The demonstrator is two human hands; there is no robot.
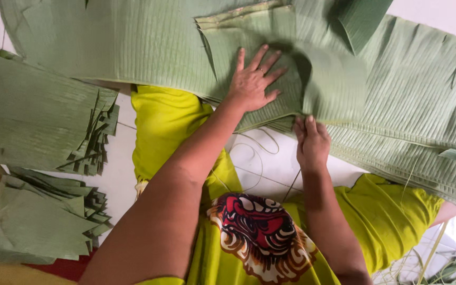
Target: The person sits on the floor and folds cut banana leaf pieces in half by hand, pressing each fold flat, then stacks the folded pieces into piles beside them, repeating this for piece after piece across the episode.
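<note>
The big banana leaf [386,100] is lying across the top of the view, over the white tiled floor [270,169] and the person's knees, its long axis running from upper left to lower right. The left hand [253,79] is resting flat on a folded flap of it, fingers spread wide and pointing away from the body. The right hand [311,141] is nearer the leaf's edge, just below the fold, fingers pressed together and pinching that edge. Far to the left, two stacks of cut leaf pieces [38,121] are lying, in no container.
</note>
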